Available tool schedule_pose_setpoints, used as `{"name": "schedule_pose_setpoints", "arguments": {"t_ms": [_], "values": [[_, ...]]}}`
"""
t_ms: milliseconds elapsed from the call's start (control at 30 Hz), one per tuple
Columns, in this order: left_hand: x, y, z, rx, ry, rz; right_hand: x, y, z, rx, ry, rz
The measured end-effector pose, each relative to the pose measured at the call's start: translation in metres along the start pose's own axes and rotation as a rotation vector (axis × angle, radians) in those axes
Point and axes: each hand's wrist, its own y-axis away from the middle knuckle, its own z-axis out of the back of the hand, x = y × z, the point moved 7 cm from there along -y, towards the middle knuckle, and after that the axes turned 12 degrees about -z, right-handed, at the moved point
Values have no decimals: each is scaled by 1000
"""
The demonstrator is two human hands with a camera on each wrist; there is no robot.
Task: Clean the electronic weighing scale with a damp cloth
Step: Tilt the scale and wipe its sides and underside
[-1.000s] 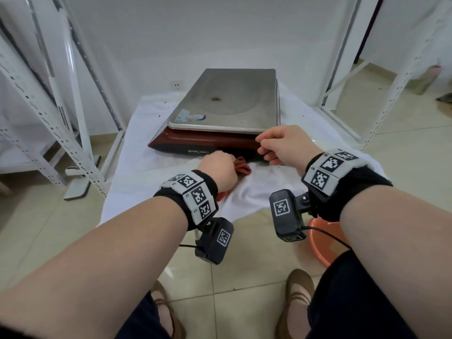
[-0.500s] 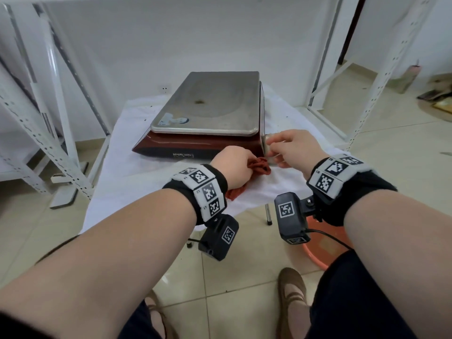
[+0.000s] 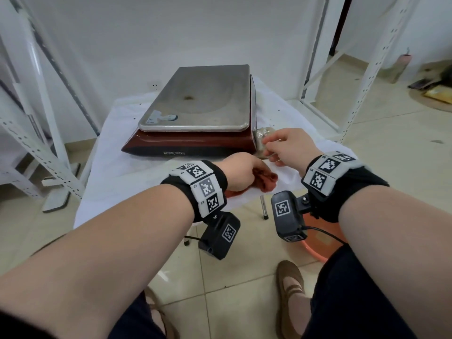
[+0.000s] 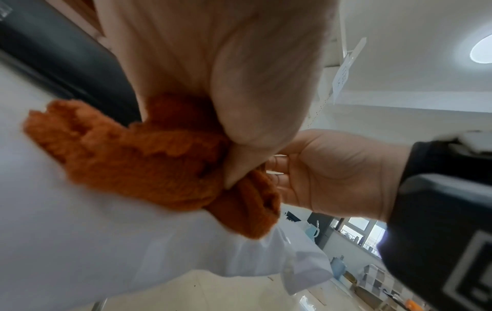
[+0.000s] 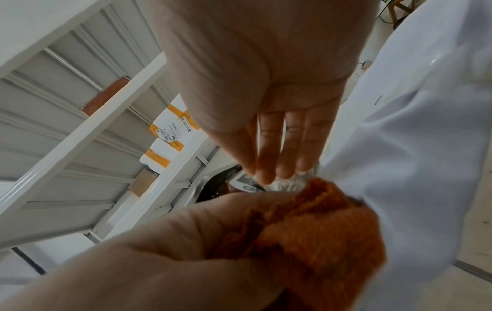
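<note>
The scale [image 3: 195, 101] has a steel pan on a red-brown base [image 3: 190, 144] and stands on a white-covered table. My left hand [image 3: 241, 171] grips a bunched orange cloth [image 3: 267, 181] on the tablecloth just in front of the scale's right front corner. The cloth [image 4: 149, 164] bulges out below the left hand's fingers [image 4: 239, 84] in the left wrist view. My right hand [image 3: 286, 148] is at that same corner. Its fingertips [image 5: 266, 176] lie straight and touch a plastic-wrapped panel [image 3: 263, 135] on the scale's right side.
The tablecloth [image 3: 110, 167] hangs over the table's front edge. White slotted racks stand at the left [image 3: 36, 143] and at the right [image 3: 367, 69]. An orange basin [image 3: 325, 238] sits on the tiled floor under my right wrist, near my shoes [image 3: 291, 285].
My right hand left the pan's front edge and moved round to the scale's right front corner, its fingers straightening. The left hand has shifted slightly right with the cloth.
</note>
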Motion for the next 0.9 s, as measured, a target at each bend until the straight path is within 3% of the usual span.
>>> {"name": "schedule_pose_setpoints", "arguments": {"t_ms": [100, 167, 233, 300, 400, 467, 667, 900], "values": [[-1, 13, -4, 97, 98, 92, 2, 5, 1, -4, 17, 5], [0, 25, -8, 239, 64, 122, 4, 9, 1, -3, 25, 5], [7, 36, -7, 300, 25, 150, 7, 12, -1, 4, 28, 6], [10, 43, 4, 200, 57, 187, 13, 16, -4, 5, 26, 15], [7, 50, 34, -105, 44, 144, 23, 23, -10, 9, 44, 58], [4, 52, 38, -203, 90, 125, 29, 28, -10, 14, 75, 83], [-7, 26, 27, -281, 40, 59, 29, 34, 2, -24, 135, 105], [-5, -7, 0, -101, -146, 91, 10, 25, 18, -72, 136, 65]]}}
